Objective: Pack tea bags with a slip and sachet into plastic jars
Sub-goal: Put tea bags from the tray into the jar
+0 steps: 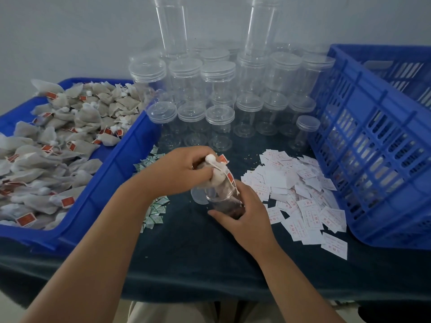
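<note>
Backdrop: a pale wall (70,31) stands behind a worktop (186,252) covered with a dark cloth.
Left side: a blue tray (112,164) sits on the worktop, heaped with loose tea bags (58,136), grey pouches with strings and red tags.
Right side: a blue slatted crate (363,127) stands at the worktop's far right edge.
Back: a crowd of lidded jars (218,73), clear plastic and empty, fills the space between tray and crate, some stacked two high, with two taller clear columns behind them.
Slips: a loose pile of white slips (300,190) with red print lies just beside the crate, to the right of the hands.
Sachets: small white and green sachets (155,213) lie scattered beside the tray, partly hidden under the left forearm.
Left hand (179,170): fingers curled tight around a bunch of tea bags (220,177), its lower end in the mouth of the jar, with strings and red tags poking out above.
Right hand (247,215): wrapped around the open jar (224,201), holding it tilted near the middle of the worktop, between the sachets and the slips.
Jar contents: dark tea bags show through the clear wall under the fingers.
</note>
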{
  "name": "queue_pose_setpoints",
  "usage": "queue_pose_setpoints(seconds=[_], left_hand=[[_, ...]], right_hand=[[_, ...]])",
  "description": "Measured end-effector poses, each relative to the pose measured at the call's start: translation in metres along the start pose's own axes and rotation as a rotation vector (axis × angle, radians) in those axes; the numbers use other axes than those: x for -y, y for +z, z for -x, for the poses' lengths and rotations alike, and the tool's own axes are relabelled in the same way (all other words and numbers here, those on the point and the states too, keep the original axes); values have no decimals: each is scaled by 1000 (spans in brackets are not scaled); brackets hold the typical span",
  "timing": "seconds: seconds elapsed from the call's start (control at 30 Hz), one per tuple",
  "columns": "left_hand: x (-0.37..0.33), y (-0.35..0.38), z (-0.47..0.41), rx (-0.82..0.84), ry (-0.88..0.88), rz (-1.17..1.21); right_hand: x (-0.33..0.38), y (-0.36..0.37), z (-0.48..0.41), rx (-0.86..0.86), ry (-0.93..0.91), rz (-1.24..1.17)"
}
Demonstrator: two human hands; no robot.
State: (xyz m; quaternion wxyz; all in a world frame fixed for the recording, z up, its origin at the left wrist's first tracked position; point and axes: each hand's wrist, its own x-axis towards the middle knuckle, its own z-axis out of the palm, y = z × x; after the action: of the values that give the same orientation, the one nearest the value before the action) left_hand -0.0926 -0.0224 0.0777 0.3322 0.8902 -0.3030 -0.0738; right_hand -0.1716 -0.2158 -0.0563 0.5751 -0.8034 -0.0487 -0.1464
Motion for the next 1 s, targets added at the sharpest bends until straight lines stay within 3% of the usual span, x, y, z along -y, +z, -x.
queue_pose_setpoints(seconds=[0.13,0.37,0.53,0.63,0.77,0.8,0.9,0.93,1.0], left_hand=[[-2,8,4,-116,50,129],[0,9,-8,95,-96,-175],[-4,13,-6,-283,-115,-25],[-9,7,5,-146,-54,3],[-12,16,7,141,-31,-248],[-13,22,5,121,-58,-264],[-16,31,8,-154,-102,-157],[-16,33,10,-182,-87,-100],[-16,37,14,-58,-114,-3]], right_hand=[[-4,-2,-4,-31,76,-6],[2,-1,1,19,-18,117],[2,-2,-1,0,12,32],[1,-2,-2,-7,32,14],[2,-3,0,-15,-24,86],[2,-2,1,-3,-37,110],[1,0,0,-6,-22,119],[1,0,-1,-17,-16,119],[0,-1,0,-20,-8,109]])
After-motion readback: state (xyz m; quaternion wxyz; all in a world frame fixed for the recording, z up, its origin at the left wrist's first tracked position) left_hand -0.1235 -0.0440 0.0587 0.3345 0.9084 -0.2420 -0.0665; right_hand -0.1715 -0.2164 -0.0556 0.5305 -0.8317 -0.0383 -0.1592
